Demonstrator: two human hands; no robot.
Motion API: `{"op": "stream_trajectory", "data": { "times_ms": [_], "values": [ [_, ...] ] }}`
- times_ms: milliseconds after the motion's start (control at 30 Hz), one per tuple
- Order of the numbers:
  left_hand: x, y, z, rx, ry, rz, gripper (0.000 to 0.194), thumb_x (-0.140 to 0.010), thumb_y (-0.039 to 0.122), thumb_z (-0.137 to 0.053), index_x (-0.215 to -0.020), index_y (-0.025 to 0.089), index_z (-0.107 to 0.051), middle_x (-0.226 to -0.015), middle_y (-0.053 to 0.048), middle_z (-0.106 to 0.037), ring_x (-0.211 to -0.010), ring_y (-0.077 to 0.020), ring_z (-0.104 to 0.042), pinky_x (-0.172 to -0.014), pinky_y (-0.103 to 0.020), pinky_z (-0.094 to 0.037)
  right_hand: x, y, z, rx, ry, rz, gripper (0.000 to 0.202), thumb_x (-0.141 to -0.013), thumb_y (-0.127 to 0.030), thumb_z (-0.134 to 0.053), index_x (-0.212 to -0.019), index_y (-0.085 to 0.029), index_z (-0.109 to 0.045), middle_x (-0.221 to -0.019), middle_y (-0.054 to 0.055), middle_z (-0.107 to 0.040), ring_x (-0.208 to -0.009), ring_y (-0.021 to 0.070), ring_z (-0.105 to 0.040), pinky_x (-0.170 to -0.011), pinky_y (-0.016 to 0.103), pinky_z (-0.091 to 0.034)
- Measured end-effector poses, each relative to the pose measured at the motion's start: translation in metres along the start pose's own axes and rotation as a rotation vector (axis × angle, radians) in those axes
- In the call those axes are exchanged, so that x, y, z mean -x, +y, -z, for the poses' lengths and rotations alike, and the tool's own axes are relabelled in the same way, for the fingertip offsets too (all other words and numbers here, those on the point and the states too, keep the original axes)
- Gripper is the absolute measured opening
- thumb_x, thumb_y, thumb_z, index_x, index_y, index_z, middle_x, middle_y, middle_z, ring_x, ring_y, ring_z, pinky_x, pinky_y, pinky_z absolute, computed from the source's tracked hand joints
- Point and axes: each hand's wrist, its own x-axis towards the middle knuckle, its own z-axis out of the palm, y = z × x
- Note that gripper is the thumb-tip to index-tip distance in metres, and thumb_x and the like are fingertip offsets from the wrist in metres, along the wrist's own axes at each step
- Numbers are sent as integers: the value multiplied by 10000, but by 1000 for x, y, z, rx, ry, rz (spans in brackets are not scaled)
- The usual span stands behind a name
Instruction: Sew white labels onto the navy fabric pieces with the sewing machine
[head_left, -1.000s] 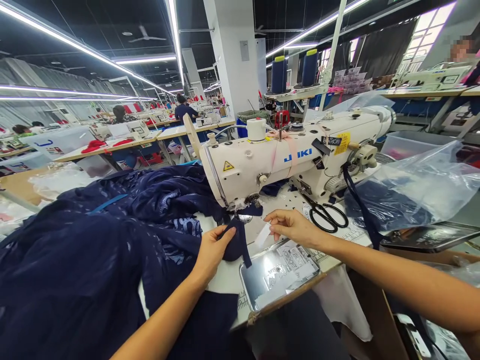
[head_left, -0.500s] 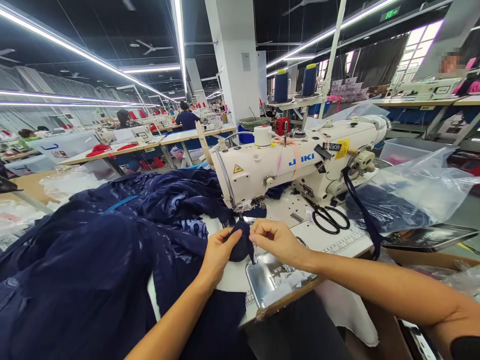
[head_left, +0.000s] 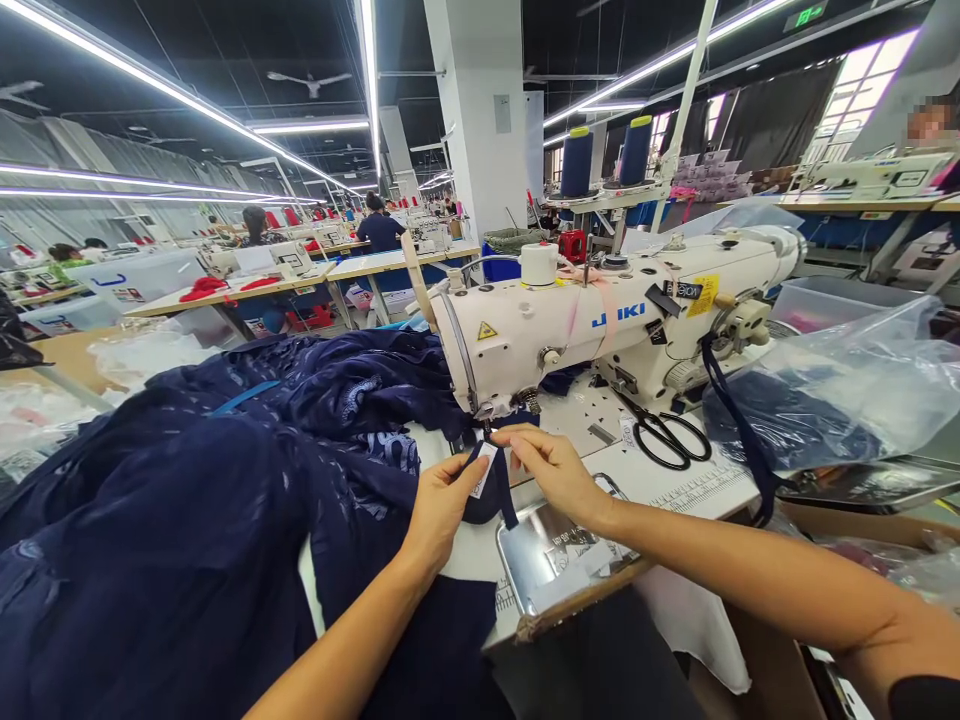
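My left hand point(head_left: 442, 500) pinches the edge of the navy fabric point(head_left: 225, 480) and a small white label point(head_left: 484, 470), just in front of the needle area of a white sewing machine point(head_left: 555, 320). My right hand point(head_left: 551, 470) is closed with its fingertips at the label's upper edge, near the presser foot. A narrow navy strip point(head_left: 510, 500) hangs between my hands. The large heap of navy fabric spreads over the left of the table.
Black scissors point(head_left: 667, 435) lie on the machine bed at right. A metal tray point(head_left: 551, 555) with labels sits at the table's front edge. Plastic bags point(head_left: 840, 390) are at far right. Navy thread cones point(head_left: 576, 165) stand behind; people sit farther back.
The white label now lies face up on the navy fabric by my left thumb. My right hand has moved slightly up toward the needle. The view has shifted a little.
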Motion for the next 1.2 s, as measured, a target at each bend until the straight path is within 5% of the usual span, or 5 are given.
{"op": "stream_trajectory", "data": {
  "times_ms": [633,833,900,1067,1200],
  "values": [
    [-1,3,-3,-90,-24,40,233,-516,327,-740,-640,141,-675,-552,20,-609,-500,-84,-494,-503,-195,-371,-9,9,-3,-238,-54,-220,117,-633,-269,-636,-611,-159,-604,-619,-36,-565,-622,99,-487,-642,243,-377],
    [-3,8,16,-351,-70,15,314,-578,427,-678,-667,126,-656,-515,10,-586,-434,-103,-486,-427,-212,-350,-21,23,28,110,-238,-78,133,-728,-276,-593,-724,-149,-631,-707,4,-608,-688,129,-539,-665,253,-410],
    [-6,16,26,-606,-31,-240,289,-671,419,-610,-675,133,-646,-512,9,-584,-434,-115,-500,-423,-221,-349,-36,29,52,416,-167,13,114,-757,-226,-568,-778,-132,-631,-769,36,-622,-729,143,-553,-694,262,-410],
    [-29,25,24,-1406,-62,-1433,184,-831,152,-450,-757,144,-618,-642,-26,-625,-536,-110,-537,-535,-256,-364,-79,42,91,1208,-10,141,206,-820,-228,-494,-957,-134,-616,-941,109,-626,-876,214,-555,-747,310,-378],
    [-52,0,6,-1740,-229,-1583,309,-840,40,-328,-655,125,-560,-552,-21,-548,-451,-117,-465,-503,-284,-317,-100,49,90,1382,-64,122,203,-821,-205,-464,-792,-134,-652,-778,112,-654,-769,229,-578,-686,309,-362]
  ]
}}
